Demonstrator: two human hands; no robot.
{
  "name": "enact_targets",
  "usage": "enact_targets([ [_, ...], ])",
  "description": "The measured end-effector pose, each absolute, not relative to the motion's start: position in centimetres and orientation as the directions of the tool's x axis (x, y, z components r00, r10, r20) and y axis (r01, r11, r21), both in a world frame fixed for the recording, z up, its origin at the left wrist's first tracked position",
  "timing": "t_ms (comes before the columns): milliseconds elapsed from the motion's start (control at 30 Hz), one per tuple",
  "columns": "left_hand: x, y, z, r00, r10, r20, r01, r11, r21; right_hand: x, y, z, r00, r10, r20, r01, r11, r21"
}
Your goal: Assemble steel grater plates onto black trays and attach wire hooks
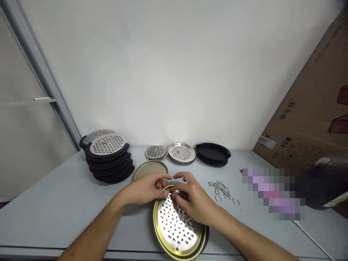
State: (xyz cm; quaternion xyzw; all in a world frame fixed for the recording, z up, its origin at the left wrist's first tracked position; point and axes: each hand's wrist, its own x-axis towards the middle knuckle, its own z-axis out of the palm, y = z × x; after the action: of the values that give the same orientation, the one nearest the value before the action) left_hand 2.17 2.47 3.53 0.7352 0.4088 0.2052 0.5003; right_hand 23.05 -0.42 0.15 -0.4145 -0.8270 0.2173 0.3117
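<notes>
A round metal grater plate (176, 226) with a yellow-gold rim and rows of raised holes is at the table's front edge, tilted, with a dark edge showing behind it. At its upper rim, my left hand (146, 187) has its thumb on the edge and its fingers curled behind. My right hand (194, 198) lies over the upper right of the plate, thumb and index finger pinched together at the same rim spot. Whatever is between those fingertips is too small and covered to make out. Behind my left hand sits a gold-rimmed round lid (150, 167).
Black-rimmed grater discs (108, 159) are stacked at the left. Along the wall stand small grater discs (155, 152), silver grater plates (181, 153) and black round trays (213, 153). Loose metal rings (221, 188) lie to the right. A cardboard box (307, 119) leans at far right.
</notes>
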Motion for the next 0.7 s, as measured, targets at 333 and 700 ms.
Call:
enact_targets([
  [333, 1.9, 2.6, 2.8, 0.57, 0.821, -0.029, 0.476, -0.301, 0.826, 23.2, -0.4, 0.2, -0.462, 0.845, 0.269, 0.536, 0.508, -0.675],
  [700, 2.9, 0.9, 3.4, 0.56, 0.827, 0.057, 0.622, -0.465, 0.63, 22.6, -0.9, -0.4, -0.428, 0.847, 0.315, 0.528, 0.517, -0.674],
])
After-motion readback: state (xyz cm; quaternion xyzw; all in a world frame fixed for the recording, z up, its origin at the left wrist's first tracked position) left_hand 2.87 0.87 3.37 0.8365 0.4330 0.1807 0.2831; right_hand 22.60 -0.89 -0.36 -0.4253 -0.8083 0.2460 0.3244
